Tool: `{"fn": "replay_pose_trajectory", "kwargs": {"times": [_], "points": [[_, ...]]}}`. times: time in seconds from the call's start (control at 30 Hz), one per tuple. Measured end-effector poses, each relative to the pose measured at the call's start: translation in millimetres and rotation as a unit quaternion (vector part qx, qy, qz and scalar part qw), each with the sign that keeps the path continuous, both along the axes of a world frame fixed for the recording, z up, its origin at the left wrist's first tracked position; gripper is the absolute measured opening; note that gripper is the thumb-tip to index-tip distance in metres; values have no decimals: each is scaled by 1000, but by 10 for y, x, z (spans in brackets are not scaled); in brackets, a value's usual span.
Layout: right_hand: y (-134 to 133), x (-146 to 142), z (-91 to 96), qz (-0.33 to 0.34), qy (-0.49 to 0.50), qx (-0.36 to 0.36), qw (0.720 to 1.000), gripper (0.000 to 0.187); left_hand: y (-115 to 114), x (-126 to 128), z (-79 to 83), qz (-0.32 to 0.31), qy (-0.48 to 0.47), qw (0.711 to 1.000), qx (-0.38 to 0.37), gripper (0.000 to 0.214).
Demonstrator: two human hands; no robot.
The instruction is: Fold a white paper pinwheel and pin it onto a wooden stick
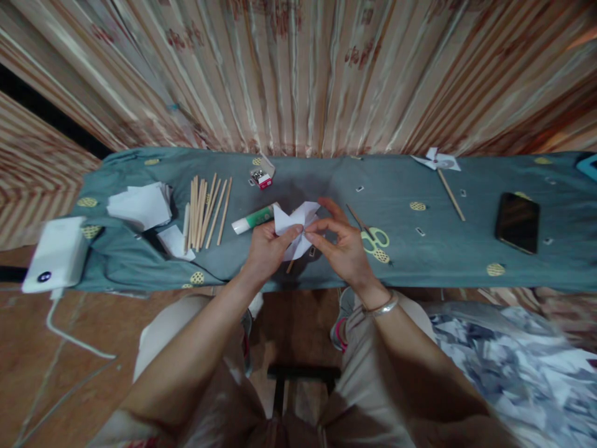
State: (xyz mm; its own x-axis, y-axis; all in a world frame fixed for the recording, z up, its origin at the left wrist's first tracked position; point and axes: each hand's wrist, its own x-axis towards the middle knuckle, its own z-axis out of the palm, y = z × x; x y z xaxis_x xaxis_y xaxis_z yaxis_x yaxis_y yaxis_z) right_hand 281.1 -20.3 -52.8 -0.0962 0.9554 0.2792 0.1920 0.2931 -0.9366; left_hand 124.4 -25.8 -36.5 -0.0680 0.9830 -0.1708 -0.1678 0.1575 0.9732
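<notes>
Now my left hand [268,250] and right hand [342,249] both pinch the paper pinwheel [291,225] at its centre, between them; a stick end [290,267] pokes out toward me.

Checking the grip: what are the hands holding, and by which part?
Both hold the folded white paper: the left hand grips its lower left side, and the right hand pinches it near the middle.

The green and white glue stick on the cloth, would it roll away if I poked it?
Probably, a little: the green and white glue stick is a round tube lying on its side. The soft grey-blue tablecloth would likely slow it. Being small plastic, probably stiff and light.
</notes>
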Motion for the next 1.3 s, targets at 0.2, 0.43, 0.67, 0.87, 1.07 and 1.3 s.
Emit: {"fn": "replay_pose_trajectory", "kwargs": {"times": [0.2,0.43,0.67,0.87,1.07,1.3], "points": [[1,10,-10,1,-11,-1,1000,6,-1,1,3,-3,4,1000,-5,32],[-1,13,-14,4,-19,3,1000,5,10,-2,-19,-7,0,1000,6,33],[2,27,-6,12,-27,-12,999,7,4,-28,-42,-16,19,1000,12,30],[12,26,-21,10,-27,-18,999,8,-9,-36,-43,-20,-5,1000,-9,32],[19,18,-32,16,-20,-25,999,9,-29,-49,3,-28,-25,999,-18,39],[23,20,-26,25,-13,-27,999,11,-27,-75,-3,-32,-4,999,-28,43]]}}
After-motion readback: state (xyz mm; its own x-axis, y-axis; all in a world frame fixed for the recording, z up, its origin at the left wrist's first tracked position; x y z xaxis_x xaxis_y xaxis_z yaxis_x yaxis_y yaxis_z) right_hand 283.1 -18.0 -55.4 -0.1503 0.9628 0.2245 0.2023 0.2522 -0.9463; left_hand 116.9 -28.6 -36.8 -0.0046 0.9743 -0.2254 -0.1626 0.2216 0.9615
